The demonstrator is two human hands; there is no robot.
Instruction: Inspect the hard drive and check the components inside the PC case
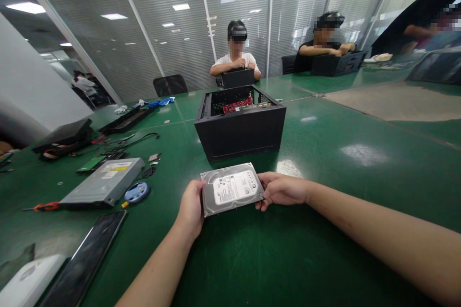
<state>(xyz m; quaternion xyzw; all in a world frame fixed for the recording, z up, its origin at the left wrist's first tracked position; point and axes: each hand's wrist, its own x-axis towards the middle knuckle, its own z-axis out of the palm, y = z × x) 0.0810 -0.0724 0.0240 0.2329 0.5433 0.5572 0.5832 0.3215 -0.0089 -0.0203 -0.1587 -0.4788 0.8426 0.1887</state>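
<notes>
A silver hard drive [232, 188] with a white label is held flat just above the green table [324, 230], between both my hands. My left hand [190, 208] grips its left edge and my right hand [281, 190] grips its right edge, fingers curled round it. Just beyond the drive stands an open black computer case [240, 129] with a red circuit board [237, 104] inside.
At the left lie a grey optical drive [103, 183], a blue round disc [137, 192], an orange-handled screwdriver [45, 206], cables, a black side panel [84, 259] and a white box [29, 280]. Across the table two people work on black cases.
</notes>
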